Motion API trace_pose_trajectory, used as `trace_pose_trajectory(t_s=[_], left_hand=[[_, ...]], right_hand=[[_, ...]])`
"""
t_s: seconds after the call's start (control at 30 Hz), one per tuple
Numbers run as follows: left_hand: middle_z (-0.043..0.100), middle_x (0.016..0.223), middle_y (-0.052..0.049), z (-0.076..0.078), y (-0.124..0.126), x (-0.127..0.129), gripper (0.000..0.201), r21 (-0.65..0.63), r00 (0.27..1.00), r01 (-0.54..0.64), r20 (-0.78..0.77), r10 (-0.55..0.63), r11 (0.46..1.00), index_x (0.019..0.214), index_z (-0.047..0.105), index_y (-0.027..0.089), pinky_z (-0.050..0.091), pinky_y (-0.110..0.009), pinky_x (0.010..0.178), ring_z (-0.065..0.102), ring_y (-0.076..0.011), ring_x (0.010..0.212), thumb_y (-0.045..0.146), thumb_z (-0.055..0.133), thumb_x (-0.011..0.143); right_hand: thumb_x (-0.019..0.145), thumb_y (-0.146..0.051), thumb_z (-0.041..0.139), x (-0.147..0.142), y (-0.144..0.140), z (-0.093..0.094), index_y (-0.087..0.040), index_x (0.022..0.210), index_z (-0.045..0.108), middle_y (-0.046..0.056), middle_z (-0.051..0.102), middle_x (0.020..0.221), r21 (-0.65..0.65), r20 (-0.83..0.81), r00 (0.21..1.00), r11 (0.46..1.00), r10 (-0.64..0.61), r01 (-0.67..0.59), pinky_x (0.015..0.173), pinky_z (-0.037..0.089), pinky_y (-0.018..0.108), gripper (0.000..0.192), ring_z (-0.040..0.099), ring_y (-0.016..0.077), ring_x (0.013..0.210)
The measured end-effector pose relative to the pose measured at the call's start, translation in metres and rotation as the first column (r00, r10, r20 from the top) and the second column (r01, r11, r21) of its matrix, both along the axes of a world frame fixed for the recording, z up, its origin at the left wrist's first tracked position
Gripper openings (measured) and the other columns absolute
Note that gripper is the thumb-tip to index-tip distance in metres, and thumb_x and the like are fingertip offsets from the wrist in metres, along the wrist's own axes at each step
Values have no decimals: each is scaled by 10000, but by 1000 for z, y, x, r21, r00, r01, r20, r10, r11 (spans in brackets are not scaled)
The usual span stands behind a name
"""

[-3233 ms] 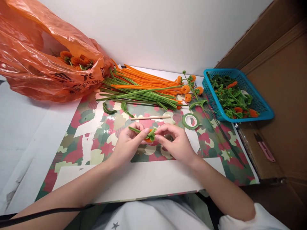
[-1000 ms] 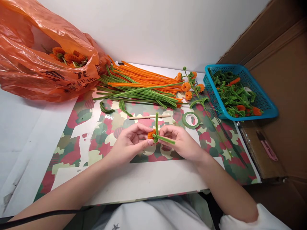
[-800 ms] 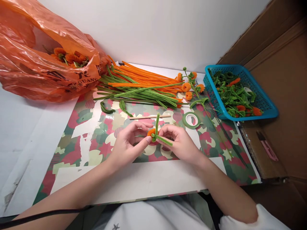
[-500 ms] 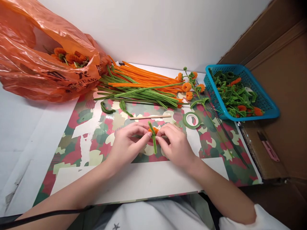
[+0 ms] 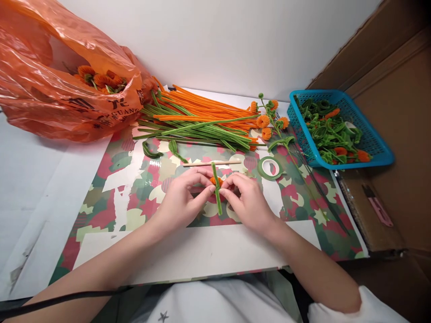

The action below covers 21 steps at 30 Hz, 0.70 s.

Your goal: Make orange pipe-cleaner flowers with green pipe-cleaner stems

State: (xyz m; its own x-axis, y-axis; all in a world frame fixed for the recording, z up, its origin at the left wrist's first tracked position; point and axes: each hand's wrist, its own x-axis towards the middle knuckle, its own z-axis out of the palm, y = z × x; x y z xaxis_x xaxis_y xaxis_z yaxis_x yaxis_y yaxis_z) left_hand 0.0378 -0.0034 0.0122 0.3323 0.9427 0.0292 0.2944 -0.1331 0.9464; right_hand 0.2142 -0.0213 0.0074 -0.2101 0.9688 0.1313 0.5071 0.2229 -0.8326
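Note:
Between my fingertips, low over the patterned mat, is a small orange pipe-cleaner piece [image 5: 216, 181] with a green pipe cleaner [image 5: 219, 202] lying across it. The green one's two ends stick out, one away from me and one toward me. My left hand [image 5: 186, 193] pinches this piece from the left. From the right, my right hand [image 5: 245, 195] pinches it with thumb and forefinger. Where exactly each fingertip grips is partly hidden. Just beyond my hands lies a thin wooden stick [image 5: 198, 164], and a roll of green tape [image 5: 270, 168] is to its right.
A pile of orange and green pipe cleaners [image 5: 202, 130] lies at the back. An orange plastic bag [image 5: 111, 121] holding orange pieces stands left. At right are finished flower stems [image 5: 276, 125], a blue basket [image 5: 384, 158] of green pieces and a pink cutter [image 5: 379, 207].
The green pipe cleaner has shifted slightly to the right, and its far end now reaches farther toward the wooden stick. Both hands keep their pinch, and the view has moved slightly.

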Motion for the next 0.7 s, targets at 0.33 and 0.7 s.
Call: trace_pose_trajectory(t_s=[0.33, 0.7], left_hand=[[692, 1018, -86, -10, -4, 4, 151, 397, 980, 84, -198, -4, 914, 781, 595, 216, 536, -278, 776, 648, -190, 940, 192, 492, 890], [691, 906, -77, -7, 2, 4, 206, -185, 978, -1, 204, 39, 983, 742, 653, 163, 552, -272, 715, 652, -187, 845, 349, 670, 830]], right_hand=[[862, -222, 543, 3, 3, 3, -184, 733, 530, -38, 525, 621, -371, -305, 949, 928, -78, -43, 399, 440, 201, 135, 469, 73, 445], [804, -299, 633, -1, 6, 2, -180, 734, 566, -20, 570, 655, -381, -390, 906, 924, -168, 8, 393, 427, 182, 154, 523, 87, 507]])
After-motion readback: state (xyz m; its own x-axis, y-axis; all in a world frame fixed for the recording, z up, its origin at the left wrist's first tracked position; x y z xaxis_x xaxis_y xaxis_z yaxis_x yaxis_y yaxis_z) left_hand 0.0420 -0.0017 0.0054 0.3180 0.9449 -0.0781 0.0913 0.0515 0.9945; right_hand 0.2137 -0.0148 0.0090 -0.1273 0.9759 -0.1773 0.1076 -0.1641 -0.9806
